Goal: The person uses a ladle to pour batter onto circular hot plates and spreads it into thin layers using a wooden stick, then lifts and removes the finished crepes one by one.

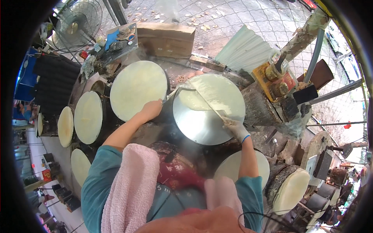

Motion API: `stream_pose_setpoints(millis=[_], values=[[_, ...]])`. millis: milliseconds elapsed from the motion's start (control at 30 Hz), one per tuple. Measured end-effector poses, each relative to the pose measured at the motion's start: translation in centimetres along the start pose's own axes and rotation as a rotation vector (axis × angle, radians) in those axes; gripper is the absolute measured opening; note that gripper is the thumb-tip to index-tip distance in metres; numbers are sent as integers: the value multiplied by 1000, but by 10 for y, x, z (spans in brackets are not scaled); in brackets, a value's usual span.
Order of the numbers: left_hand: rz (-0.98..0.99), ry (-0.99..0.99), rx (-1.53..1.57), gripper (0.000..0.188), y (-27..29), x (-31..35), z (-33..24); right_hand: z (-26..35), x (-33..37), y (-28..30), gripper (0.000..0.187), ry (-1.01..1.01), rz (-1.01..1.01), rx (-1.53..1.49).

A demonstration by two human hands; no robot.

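Observation:
In front of me a round metal griddle [204, 126] has a wet pale batter layer [217, 87] over its far part. Its near part is bare and shiny. My right hand [236, 130], in a whitish glove with a blue cuff edge, is closed on a long thin stick [208, 100] that slants across the griddle to its far left rim. My left hand [152, 109] is closed at the griddle's left side, on a pale-handled tool [173, 93] whose end reaches the far left rim. Fingers partly hide that handle. Beside this hand stands a batter-covered round griddle [138, 91].
More pale-topped round griddles stand at left [88, 117] and at near right [291, 191]. A cardboard box [165, 40] and wire fence [233, 15] are beyond. Jars [275, 72] sit on a yellow stand at right. A fan [74, 27] is far left.

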State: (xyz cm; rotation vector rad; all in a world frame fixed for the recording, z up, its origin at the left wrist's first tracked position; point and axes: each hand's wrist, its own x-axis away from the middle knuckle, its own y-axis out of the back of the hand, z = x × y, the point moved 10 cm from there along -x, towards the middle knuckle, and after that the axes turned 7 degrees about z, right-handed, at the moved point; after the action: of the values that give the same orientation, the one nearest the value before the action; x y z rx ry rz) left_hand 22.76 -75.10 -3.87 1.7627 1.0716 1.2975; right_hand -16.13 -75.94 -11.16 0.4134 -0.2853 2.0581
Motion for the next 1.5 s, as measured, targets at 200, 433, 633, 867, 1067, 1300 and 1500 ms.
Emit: stream_pose_setpoints(millis=[200,433,633,867,1067,1300,1500], values=[[233,-45,-70,17,-27,78,12,-32,65,-68,45,-405,218,-141],[394,-244,159,18,-66,114,9,-69,126,-175,44,-140,-90,-855],[175,-342,564,19,27,102,46,-15,-7,-293,19,-187,-392,-932],[-20,-291,769,19,71,117,113,-75,-58,-288,16,-92,-1046,-385],[-56,-225,824,19,39,137,160,-69,39,-289,14,-230,-1214,-583],[-97,-133,824,17,23,148,143,-45,44,-288,38,-484,-870,387],[-128,-87,792,16,5,159,124,-47,115,-212,34,-469,-952,-53]])
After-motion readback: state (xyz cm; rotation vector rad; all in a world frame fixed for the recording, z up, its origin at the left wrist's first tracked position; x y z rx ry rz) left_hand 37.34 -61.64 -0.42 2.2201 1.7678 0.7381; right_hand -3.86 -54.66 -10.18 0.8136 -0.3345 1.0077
